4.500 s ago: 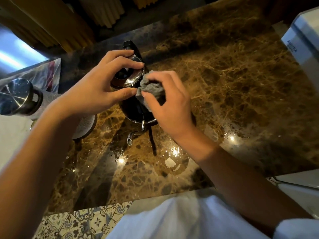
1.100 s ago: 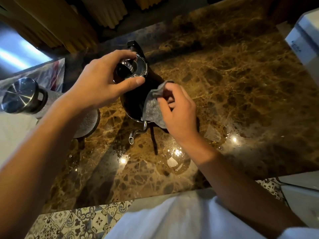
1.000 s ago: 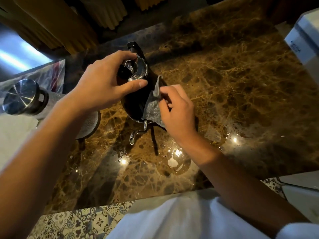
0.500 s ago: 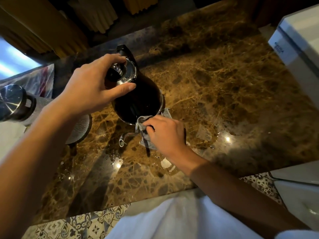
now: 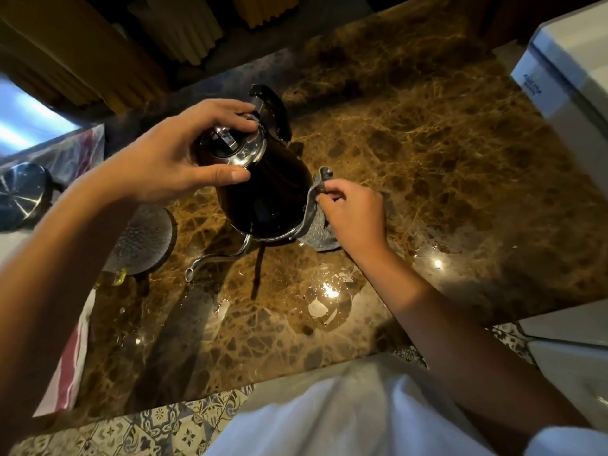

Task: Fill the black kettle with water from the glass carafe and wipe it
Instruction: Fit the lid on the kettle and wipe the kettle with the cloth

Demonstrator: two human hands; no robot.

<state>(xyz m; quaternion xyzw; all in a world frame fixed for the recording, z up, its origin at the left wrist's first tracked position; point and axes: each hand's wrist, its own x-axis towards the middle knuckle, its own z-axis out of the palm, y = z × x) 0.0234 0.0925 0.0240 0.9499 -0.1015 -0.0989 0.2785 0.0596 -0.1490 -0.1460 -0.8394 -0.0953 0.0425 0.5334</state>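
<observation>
While your left hand grips the black kettle by its lid, your right hand pinches the cloth against its base; filling looks done, wiping remains.

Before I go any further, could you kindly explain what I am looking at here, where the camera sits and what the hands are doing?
There is no machine here: a person works with two bare hands, and the single camera is worn on the head, looking forward and down. The left hand grips the shiny lid of a black kettle, steadying it on the brown marble counter. The right hand presses a grey cloth against the kettle's lower side, wiping it. The kettle's thin spout points toward the person. To the left stands a textured glass carafe with a metal top. Small puddles glisten on the counter.
</observation>
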